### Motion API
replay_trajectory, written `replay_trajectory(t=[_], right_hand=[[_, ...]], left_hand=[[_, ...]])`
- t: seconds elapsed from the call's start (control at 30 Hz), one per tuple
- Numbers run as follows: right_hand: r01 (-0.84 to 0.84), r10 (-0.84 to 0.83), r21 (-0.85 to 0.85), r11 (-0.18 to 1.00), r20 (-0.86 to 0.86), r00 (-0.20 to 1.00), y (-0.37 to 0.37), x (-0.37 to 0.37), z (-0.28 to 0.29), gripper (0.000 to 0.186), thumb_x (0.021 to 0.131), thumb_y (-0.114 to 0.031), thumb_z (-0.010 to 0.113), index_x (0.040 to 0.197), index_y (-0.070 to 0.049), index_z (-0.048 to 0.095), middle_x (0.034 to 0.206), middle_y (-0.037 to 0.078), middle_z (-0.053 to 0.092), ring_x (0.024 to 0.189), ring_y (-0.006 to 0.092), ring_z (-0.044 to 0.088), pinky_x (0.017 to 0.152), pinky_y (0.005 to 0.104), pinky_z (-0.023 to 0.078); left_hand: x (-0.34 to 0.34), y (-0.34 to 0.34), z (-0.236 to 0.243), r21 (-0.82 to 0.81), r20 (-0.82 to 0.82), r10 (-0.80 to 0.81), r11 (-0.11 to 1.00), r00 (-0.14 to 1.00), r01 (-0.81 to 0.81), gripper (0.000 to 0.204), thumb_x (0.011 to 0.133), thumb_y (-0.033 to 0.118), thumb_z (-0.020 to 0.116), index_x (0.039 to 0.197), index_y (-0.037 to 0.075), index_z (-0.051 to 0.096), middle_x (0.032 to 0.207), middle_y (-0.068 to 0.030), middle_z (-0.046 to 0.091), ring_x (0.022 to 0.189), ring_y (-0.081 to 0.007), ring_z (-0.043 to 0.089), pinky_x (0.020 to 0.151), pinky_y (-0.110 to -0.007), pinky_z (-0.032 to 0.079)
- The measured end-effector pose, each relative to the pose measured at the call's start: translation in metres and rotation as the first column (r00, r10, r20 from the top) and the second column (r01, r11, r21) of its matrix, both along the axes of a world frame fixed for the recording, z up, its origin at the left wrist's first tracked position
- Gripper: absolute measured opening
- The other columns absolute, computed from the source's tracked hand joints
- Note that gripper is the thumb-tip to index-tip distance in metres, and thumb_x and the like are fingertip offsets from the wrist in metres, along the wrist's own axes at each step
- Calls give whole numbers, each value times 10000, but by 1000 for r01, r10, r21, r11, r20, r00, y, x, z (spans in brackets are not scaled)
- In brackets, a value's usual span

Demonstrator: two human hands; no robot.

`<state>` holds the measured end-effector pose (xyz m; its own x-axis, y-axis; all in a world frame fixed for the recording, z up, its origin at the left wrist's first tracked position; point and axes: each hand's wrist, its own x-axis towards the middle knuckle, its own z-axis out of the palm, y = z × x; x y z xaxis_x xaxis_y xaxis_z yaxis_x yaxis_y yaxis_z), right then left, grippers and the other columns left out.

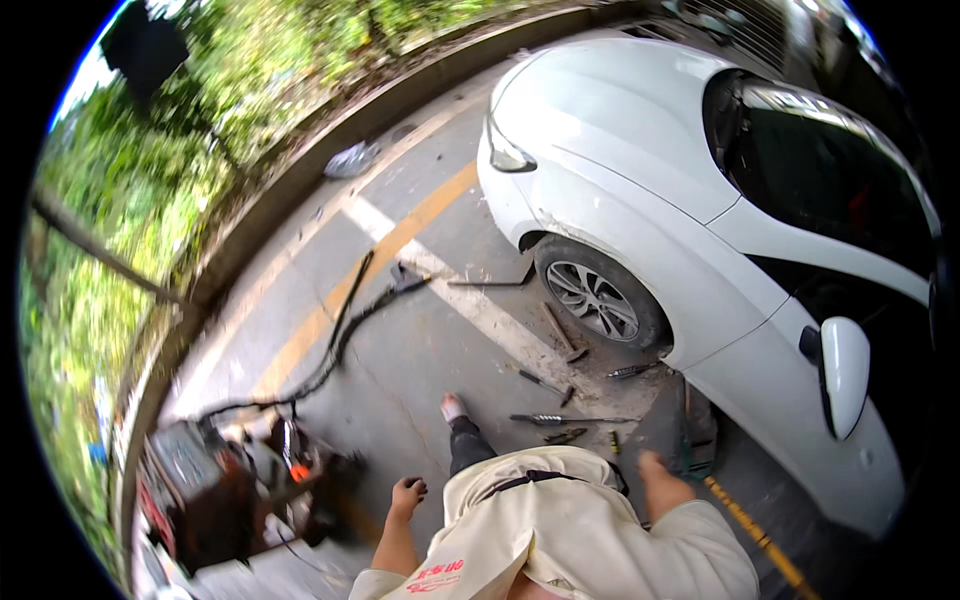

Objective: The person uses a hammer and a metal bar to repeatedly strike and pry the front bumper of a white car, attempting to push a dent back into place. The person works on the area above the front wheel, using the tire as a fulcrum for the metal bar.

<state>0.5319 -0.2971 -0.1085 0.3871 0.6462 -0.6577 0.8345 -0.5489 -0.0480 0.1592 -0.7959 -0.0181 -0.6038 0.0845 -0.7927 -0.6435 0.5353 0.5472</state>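
My left hand (408,495) hangs low at my left side, its fingers loosely bent and nothing visible in them. My right hand (654,468) is beside my dark trouser leg; its fingers are hidden, so what it touches does not show. In front of me is the front wheel (594,298) of a white car (640,170). On the ground near it lie a wooden-handled hammer (563,333), a smaller dark hammer (547,386), a long metal rod (570,419), pliers (567,436) and a dark spring-like tool (632,370).
A red and dark machine (215,500) stands at the left, with a thick black cable (325,372) running forward. An angled bar (490,283) lies ahead. A yellow-and-black pole (762,540) is at my right. A low curb (330,140) edges the greenery.
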Motion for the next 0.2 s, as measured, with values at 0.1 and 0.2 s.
replay_trajectory(t=[0.1,0.2], right_hand=[[235,-230,-83,969,57,971,-59,56,9,265,883,-278,596,1038,-70,652,964,89,653,858,236,630,718,428,499],[-573,651,-413,708,67,756,-134,38,-35,286,866,-258,624,1091,-84,656,1059,85,652,957,243,627,797,460,490]], left_hand=[[-154,-40,-17,-336,186,-173,914,967,228,122,869,100,581,960,34,630,740,-81,654,649,-232,660,530,-372,506],[-292,-39,-6,-690,-31,-916,309,400,655,178,750,156,621,818,5,685,780,-178,687,691,-265,692,642,-383,535]])
